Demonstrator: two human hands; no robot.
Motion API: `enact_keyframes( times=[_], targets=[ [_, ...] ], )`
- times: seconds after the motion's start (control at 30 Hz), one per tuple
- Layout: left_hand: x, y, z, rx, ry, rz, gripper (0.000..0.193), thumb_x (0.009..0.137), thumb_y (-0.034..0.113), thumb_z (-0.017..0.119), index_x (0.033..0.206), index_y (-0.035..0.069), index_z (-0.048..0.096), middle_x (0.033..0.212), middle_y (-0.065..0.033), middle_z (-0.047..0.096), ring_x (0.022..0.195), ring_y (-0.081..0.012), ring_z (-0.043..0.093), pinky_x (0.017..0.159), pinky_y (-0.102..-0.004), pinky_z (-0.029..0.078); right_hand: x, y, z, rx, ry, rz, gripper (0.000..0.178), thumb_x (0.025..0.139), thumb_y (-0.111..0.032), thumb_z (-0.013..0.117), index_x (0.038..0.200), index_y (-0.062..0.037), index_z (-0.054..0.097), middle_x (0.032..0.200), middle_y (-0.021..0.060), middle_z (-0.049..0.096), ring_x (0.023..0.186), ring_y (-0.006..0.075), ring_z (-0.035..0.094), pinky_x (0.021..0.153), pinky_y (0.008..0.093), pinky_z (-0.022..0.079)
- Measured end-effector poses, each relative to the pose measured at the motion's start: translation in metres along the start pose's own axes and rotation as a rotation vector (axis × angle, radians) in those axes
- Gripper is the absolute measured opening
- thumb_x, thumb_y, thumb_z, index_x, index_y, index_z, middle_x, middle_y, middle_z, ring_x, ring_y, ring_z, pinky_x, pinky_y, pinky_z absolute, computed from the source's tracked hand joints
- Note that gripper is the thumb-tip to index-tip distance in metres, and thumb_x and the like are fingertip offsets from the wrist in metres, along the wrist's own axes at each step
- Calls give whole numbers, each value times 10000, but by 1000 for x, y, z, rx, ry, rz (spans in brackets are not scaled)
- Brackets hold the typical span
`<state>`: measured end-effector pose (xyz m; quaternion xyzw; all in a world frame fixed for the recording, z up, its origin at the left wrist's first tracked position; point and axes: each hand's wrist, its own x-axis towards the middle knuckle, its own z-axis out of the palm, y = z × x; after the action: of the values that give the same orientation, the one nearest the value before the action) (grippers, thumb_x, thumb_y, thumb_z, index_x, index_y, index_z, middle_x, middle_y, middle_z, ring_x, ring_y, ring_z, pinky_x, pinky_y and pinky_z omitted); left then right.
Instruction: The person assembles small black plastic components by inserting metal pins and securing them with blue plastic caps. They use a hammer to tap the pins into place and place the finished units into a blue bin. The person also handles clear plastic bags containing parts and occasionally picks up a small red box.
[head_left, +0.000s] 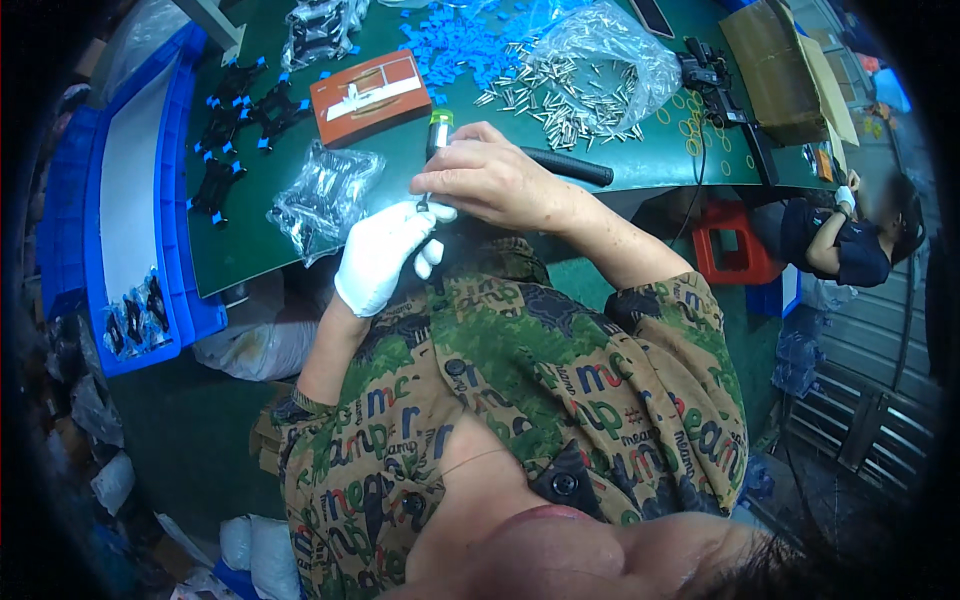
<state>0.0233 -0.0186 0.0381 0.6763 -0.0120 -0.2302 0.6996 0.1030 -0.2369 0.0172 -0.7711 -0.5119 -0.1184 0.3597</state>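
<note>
My left hand (385,255), in a white glove, is at the table's near edge with its fingers closed on a small dark part (422,206). Bare and bent over it from the right, my right hand (485,178) pinches at the same spot; its fingers cover most of what lies between. Just beyond its fingertips is a black cylinder (438,132) with a green and white end. A ribbed black tube (570,166) lies behind my right wrist. An orange-red box (370,97) sits ahead, and a clear bag of dark parts (325,198) lies left of my gloved hand.
Blue small pieces (460,45) and metal pins (570,110) are heaped on the green table (245,262), near a plastic bag (610,45). Dark frames (222,125) lie left, beside a blue tray (180,290). Yellow rings (692,130) and a cardboard box (775,75) are right; another person (850,235) works there.
</note>
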Motion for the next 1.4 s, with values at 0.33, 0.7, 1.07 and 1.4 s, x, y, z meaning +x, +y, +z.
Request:
enact_keyframes(
  times=[0.33,0.7,1.07,1.4],
  targets=[
    [-2,2,2,212,-46,-30,297,1041,208,554,1155,-15,715,774,-35,679,605,-72,571,588,-225,451,-16,3,24,-167,105,-90,217,894,-182,681,1110,-167,697,943,-26,655,941,153,647,1017,452,430],
    [-5,-8,0,258,-63,-62,283,1036,242,580,1162,43,737,770,-11,678,610,-55,568,586,-219,474,-19,-3,27,-117,73,-99,212,883,-104,685,1094,-125,674,988,-11,674,944,158,657,1052,463,427],
    [-6,-13,4,262,-31,-11,281,1034,210,565,1118,7,741,754,-12,667,602,-59,556,582,-218,445,-21,3,31,-119,37,-120,263,877,-152,680,1140,-129,673,995,8,661,978,183,653,1042,462,444],
    [-3,-16,6,237,25,-18,274,1033,206,575,1098,1,744,732,-7,663,586,-49,544,563,-208,436,15,101,-16,-413,-36,337,221,986,-261,601,1122,-149,735,999,92,696,978,299,667,834,443,480]
  ],
)
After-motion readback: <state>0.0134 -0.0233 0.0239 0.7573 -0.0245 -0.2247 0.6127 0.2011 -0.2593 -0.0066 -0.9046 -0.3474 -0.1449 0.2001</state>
